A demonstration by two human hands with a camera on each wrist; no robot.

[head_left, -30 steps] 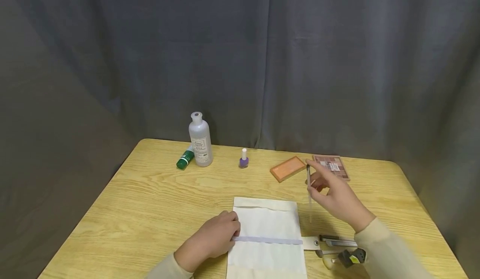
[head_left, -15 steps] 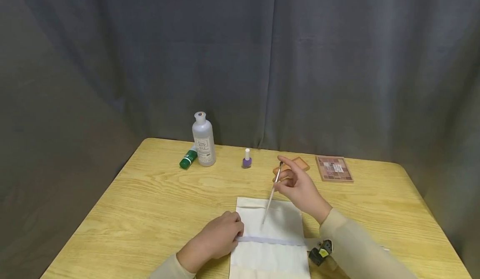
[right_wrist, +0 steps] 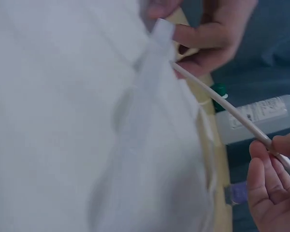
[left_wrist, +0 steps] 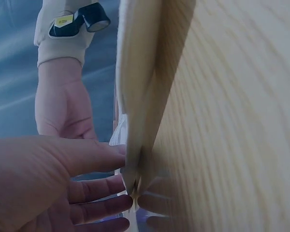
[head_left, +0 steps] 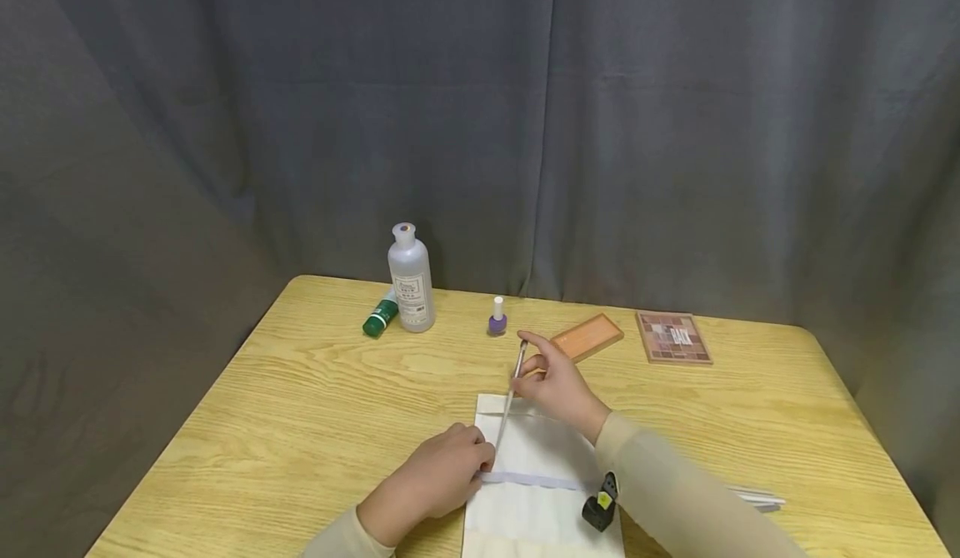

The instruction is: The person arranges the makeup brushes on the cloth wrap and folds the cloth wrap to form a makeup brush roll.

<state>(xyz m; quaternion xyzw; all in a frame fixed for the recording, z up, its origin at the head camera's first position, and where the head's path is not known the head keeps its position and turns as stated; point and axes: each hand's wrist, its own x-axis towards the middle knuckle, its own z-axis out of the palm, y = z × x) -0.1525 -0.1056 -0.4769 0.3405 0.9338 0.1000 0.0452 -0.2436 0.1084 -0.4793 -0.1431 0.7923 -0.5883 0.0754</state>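
A white cloth brush roll (head_left: 543,525) lies unfolded at the table's front, with a lilac band (head_left: 532,480) across it. My left hand (head_left: 442,475) pinches its left edge near the band's end; in the left wrist view the thumb and fingers meet at the cloth edge. Above the upper part of the cloth, my right hand (head_left: 558,391) holds a thin makeup brush (head_left: 507,412) between thumb and fingers, dark bristles up. The pale handle (right_wrist: 232,108) slants down, its tip close to my left fingers and the band's end in the right wrist view.
Behind stand a clear bottle (head_left: 412,283) and purple nail polish (head_left: 497,323); a green tube (head_left: 381,315) lies beside the bottle. An orange palette (head_left: 588,337) and an eyeshadow palette (head_left: 673,338) lie back right. Brush handles (head_left: 757,498) show beyond my right sleeve.
My right hand has carried the brush leftward from beside the cloth to above it, and its handle tip has come to my left fingers. My left hand keeps its hold on the edge.
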